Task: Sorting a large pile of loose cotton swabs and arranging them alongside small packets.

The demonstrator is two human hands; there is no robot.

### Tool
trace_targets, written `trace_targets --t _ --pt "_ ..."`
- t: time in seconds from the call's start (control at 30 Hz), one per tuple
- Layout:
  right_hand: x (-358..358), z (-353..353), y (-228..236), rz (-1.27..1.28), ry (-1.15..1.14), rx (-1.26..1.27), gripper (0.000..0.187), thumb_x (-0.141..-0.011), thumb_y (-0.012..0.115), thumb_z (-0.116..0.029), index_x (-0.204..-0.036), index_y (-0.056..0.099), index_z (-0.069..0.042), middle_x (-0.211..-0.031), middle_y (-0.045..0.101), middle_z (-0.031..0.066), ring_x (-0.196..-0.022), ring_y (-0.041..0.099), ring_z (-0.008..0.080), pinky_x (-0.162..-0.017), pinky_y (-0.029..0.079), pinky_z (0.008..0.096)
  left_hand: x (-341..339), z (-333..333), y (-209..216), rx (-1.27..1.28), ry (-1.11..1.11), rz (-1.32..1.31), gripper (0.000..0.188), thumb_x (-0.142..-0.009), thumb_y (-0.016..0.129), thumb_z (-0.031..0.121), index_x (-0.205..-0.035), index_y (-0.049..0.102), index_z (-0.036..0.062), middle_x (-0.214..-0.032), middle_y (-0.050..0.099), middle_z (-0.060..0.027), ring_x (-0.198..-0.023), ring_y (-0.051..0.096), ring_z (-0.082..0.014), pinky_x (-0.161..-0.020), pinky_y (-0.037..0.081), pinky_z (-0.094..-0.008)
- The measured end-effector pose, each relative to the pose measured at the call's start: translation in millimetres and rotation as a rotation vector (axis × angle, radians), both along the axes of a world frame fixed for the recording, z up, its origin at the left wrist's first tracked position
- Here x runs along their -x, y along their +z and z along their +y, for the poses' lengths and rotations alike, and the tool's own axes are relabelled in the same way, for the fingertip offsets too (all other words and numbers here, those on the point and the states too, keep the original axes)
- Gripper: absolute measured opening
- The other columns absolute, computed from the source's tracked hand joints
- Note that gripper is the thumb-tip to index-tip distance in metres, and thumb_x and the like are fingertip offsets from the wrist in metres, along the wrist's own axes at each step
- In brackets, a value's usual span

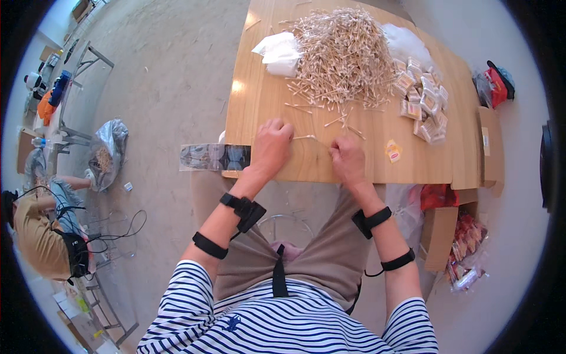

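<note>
My left hand point(273, 144) is closed at the table's near edge, its fingertips at one end of a cotton swab point(305, 137). To its right, my right hand point(348, 158) is curled with fingers pressed together. A faint thin line runs from the swab's tip toward these fingers, but what they hold is hidden. Beyond both hands lies a large heap of cotton swabs point(345, 56), with a few loose ones point(339, 120) in front of it. Right of my right hand lies a small yellow-and-white paper piece point(393, 151).
Small packed boxes point(425, 101) sit right of the heap, and white plastic bags point(280, 53) flank it. A clear printed plastic strip point(215, 157) overhangs the wooden table's point(247, 100) left edge. Cardboard boxes point(441, 236) stand at right; another person point(44, 239) is at far left.
</note>
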State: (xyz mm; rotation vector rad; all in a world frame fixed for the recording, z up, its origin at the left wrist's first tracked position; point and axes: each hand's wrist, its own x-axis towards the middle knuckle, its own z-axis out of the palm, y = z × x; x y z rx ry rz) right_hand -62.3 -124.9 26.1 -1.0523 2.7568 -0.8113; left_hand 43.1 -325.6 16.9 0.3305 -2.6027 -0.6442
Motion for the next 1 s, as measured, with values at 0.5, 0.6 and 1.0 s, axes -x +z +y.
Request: trace_targets --t 0.5,0.6,1.0 --pt "-24.1 -31.0 16.6 -0.064 0.136 0.121 0.008 -0.080 0.066 -0.003 -0.087 0.062 -0.002 -0.092 0.058 0.0189 -0.087 0.061 0.0406 -0.075 0.050 0.0485 -33.0 38.8 17.0 -0.100 0.007 0.077 0.019 -0.075 0.070 0.002 -0.093 0.064 0.0044 -0.099 0.063 -0.0139 -0.100 0.060 -0.0358 -0.088 0.047 -0.0471" --pt "-27.0 -30.8 11.3 -0.006 0.178 0.100 0.008 -0.080 0.067 -0.003 -0.087 0.062 -0.002 -0.092 0.059 0.0189 -0.085 0.062 0.0399 -0.074 0.051 0.0485 -43.0 55.7 12.8 -0.004 -0.039 0.076 0.037 -0.076 0.072 0.009 -0.112 0.063 0.0014 -0.122 0.060 -0.0165 -0.120 0.055 -0.0361 -0.103 0.041 -0.0482" --pt "27.1 -97.1 5.3 0.140 0.053 -0.047 0.009 -0.084 0.064 -0.008 -0.091 0.063 -0.003 -0.095 0.064 0.0186 -0.088 0.066 0.0400 -0.075 0.053 0.0494 -37.7 51.3 11.5 0.057 -0.182 -0.203 0.110 -0.069 0.075 0.061 -0.150 0.038 -0.0050 -0.161 0.031 -0.0183 -0.152 0.024 -0.0316 -0.124 0.016 -0.0509"
